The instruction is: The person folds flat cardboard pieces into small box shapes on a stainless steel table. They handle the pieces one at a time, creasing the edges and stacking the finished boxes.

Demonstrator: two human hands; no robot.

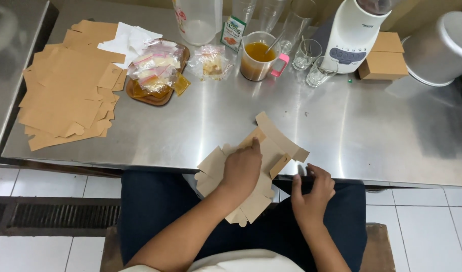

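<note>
At the near edge of the steel bench (pixel 201 136), a brown cardboard box blank (pixel 251 166) overhangs the lap. Left hand (pixel 241 168) presses flat on the blank, fingers spread, gripping nothing. Right hand (pixel 311 194) sits just right of the blank, fingers curled at its flap; grip cannot be confirmed.

- We count two short drinking glasses (pixel 307 53) by the blender.
- We see one measuring jug (pixel 257 55) of orange liquid.
- We count two folded cardboard boxes (pixel 383 64).
- We see one blender (pixel 352 35).

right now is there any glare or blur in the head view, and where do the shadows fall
Head view: soft glare streaks the shiny steel table at its centre and right; the flat brown cardboard box blank under the left hand is sharp; the right hand is slightly soft; faint shadows lie beneath the blank.
</note>
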